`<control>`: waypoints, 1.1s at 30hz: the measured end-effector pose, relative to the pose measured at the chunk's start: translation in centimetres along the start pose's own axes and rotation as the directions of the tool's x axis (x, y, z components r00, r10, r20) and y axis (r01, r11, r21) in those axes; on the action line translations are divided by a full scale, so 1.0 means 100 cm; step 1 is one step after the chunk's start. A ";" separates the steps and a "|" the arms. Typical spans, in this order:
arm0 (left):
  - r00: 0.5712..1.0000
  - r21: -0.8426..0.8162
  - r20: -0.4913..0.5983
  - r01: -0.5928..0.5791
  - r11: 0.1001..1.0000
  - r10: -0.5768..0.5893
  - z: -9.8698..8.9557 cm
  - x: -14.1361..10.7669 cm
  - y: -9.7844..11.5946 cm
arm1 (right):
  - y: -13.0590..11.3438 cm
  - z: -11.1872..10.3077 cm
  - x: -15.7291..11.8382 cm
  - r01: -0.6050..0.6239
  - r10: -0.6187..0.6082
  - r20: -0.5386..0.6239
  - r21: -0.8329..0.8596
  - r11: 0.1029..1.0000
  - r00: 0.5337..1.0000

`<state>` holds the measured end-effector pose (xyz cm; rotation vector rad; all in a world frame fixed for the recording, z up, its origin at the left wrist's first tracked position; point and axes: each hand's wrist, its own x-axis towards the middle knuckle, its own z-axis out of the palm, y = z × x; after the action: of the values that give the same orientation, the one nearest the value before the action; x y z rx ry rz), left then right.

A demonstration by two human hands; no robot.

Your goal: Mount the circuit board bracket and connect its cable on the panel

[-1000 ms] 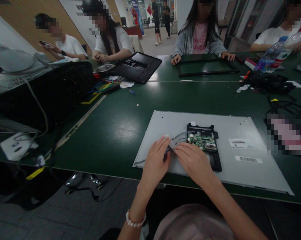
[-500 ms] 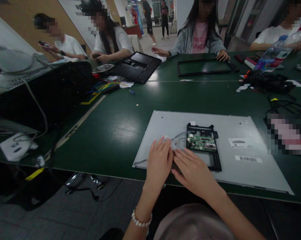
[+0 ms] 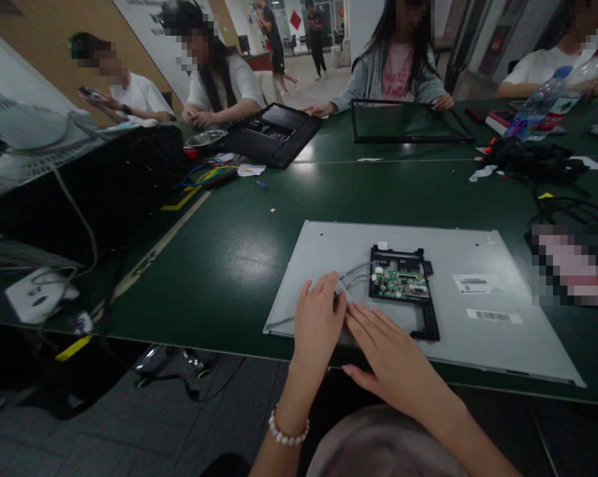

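Observation:
A silver panel (image 3: 482,351) with two white labels lies flat near the table's front edge. On its middle is a black plastic frame (image 3: 430,321) holding a green circuit board (image 3: 395,283), from which grey cables (image 3: 358,273) run left toward my fingers. My left hand (image 3: 319,318) is curled over the panel's left part, its fingers closed on something I cannot make out. Beside it my right hand (image 3: 385,338) rests with fingers stretched out and thumb apart, its fingertips meeting my left hand. Whatever lies beneath the fingertips is mostly hidden.
Across the green table (image 3: 219,245), a person touches a black thin frame (image 3: 412,140) and a black casing (image 3: 273,136). Bottles (image 3: 544,109), black cables (image 3: 569,209) and a pink blurred object (image 3: 574,262) are right. A large black object (image 3: 104,192) stands left.
My right hand has slid slightly right and flattened, its thumb farther out. My left hand has shifted slightly. Across the table, the thin frame's far edge has risen and a person's hand has reached the black casing.

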<state>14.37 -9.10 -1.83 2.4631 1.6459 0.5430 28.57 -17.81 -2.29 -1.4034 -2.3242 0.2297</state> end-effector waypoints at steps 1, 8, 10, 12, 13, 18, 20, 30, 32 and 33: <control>1.000 0.002 0.005 0.003 1.000 -0.003 0.000 0.000 0.001 | 0.000 -0.001 -0.001 -0.007 0.007 0.003 -0.001 1.000 1.000; 0.999 0.025 0.045 0.020 1.000 -0.021 -0.003 -0.001 0.006 | 0.001 -0.002 -0.006 -0.029 0.029 -0.002 0.004 1.000 1.000; 0.998 0.026 0.052 0.018 0.999 -0.020 -0.004 -0.002 0.006 | 0.001 -0.002 -0.006 -0.027 0.027 -0.006 -0.004 1.000 1.000; 0.998 0.027 0.053 0.016 1.000 -0.018 -0.005 -0.003 0.006 | 0.001 -0.003 -0.006 -0.028 0.028 -0.007 -0.011 1.000 1.000; 0.999 0.026 0.050 0.017 1.000 -0.018 -0.005 -0.003 0.007 | 0.000 -0.003 -0.006 -0.031 0.031 -0.007 -0.014 0.999 0.999; 1.000 0.025 0.013 0.014 1.000 -0.014 -0.003 -0.006 0.008 | 0.004 -0.016 -0.019 -0.026 0.027 -0.074 0.021 0.999 0.997; 1.000 0.021 -0.009 0.019 1.000 -0.019 0.000 -0.005 0.008 | 0.013 -0.026 -0.032 -0.076 0.083 -0.150 0.056 0.996 0.985; 0.986 -0.174 -0.162 0.006 0.985 -0.035 0.003 -0.004 0.004 | 0.104 -0.078 -0.117 -0.710 0.752 -0.464 0.309 0.633 0.468; 0.980 -0.218 -0.191 0.015 0.976 -0.058 0.000 -0.005 0.002 | 0.120 -0.082 -0.129 -0.772 0.805 -0.453 0.320 0.549 0.385; 0.976 -0.234 -0.206 0.020 0.972 -0.070 -0.002 -0.005 0.000 | 0.126 -0.084 -0.133 -0.798 0.830 -0.436 0.325 0.507 0.349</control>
<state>14.13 -9.58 -1.78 2.2592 1.6010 0.9641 47.74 -24.04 -2.62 -2.1594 -0.9565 0.1301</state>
